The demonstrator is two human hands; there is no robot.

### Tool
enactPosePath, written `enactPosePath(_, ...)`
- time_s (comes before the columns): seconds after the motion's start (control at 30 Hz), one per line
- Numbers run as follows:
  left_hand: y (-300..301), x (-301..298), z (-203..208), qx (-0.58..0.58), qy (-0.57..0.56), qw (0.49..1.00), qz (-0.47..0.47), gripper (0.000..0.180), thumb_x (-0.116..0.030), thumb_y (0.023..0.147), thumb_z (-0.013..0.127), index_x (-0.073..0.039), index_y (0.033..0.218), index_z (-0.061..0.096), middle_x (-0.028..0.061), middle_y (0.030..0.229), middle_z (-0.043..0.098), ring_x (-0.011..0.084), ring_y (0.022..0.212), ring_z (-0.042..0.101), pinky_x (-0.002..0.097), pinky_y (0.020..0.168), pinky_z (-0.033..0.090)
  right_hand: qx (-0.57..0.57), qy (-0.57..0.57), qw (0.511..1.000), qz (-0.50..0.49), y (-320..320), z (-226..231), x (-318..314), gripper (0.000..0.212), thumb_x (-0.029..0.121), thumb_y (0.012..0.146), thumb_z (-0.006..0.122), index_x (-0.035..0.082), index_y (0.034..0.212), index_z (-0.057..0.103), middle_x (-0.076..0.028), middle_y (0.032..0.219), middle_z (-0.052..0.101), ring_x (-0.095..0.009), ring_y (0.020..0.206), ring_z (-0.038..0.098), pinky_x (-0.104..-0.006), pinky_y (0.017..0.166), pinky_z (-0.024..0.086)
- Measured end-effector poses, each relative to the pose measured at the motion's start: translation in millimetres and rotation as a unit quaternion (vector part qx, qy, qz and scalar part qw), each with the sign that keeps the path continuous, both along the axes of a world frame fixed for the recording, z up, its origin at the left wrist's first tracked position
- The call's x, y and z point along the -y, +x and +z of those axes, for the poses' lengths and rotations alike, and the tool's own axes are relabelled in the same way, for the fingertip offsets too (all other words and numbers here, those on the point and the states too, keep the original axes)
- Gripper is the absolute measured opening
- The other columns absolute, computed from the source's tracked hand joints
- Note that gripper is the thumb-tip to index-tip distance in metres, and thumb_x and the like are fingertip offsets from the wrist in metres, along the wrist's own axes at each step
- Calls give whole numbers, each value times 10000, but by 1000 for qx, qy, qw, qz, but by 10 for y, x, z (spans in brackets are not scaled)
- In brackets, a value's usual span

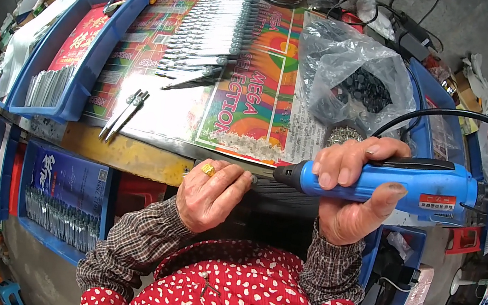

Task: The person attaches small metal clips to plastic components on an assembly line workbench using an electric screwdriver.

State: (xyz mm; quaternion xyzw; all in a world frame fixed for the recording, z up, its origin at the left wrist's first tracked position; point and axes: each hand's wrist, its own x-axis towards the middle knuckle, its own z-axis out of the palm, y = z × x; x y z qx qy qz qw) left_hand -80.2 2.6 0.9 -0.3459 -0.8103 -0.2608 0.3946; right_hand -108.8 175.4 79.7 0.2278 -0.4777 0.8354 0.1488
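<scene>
My right hand [357, 186] is wrapped round a blue electric screwdriver [405, 184] lying level, its black nose pointing left. The thin bit reaches to the fingertips of my left hand [212, 192]. That hand, with a gold ring [208, 170], is closed palm down at the table's front edge; what it pinches is mostly hidden by the fingers. Ahead of it lie two slender silver pieces with dark ends [124, 114]. Farther back, a long row of similar silver pieces [214, 36] is laid side by side on the table.
A clear plastic bag [341, 59] of small black parts lies at the right, behind a bowl of small metal screws [344, 134]. A blue bin [85, 89] with slim silver pieces stands left; another bin [22, 219] sits below. The screwdriver's black cable [486, 117] arcs at the right.
</scene>
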Motion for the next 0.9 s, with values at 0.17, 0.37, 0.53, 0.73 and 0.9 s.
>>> enactPosePath(0.17,-21,9,-6,-5,-6,1000,7,289,3,621,641,55,901,594,111,794,570,204,649,565,297,520,439,-1,0,1000,0,-7,-3,-2,504,535,774,594,96,953,423,-10,613,442,-140,508,471,-323,545,408)
enactPosePath(0.37,0,24,46,19,-32,999,15,390,-22,574,595,31,960,602,82,790,553,179,638,539,284,522,420,-6,-13,1000,4,-13,-25,-9,489,522,782,593,96,952,425,-13,617,452,-141,506,472,-321,545,410)
enactPosePath(0.53,-12,19,22,19,-30,999,1,365,-20,600,604,12,964,600,74,793,555,181,647,543,286,528,424,-6,-11,1000,-2,-16,-41,-33,486,517,783,596,93,950,426,-16,620,455,-143,503,472,-321,539,409)
enactPosePath(0.73,-4,23,-16,21,-13,1000,7,345,-22,607,606,11,950,603,75,800,566,183,669,557,285,537,429,-6,-9,1000,-5,-10,-33,-27,488,512,781,601,89,947,423,-19,620,455,-144,500,473,-322,532,410)
enactPosePath(0.9,-5,22,25,34,-27,999,4,343,-29,613,601,0,955,609,57,778,553,167,647,540,280,531,418,-5,-8,1000,-8,-13,-48,-32,494,514,776,605,88,947,424,-19,618,456,-144,500,473,-323,534,413)
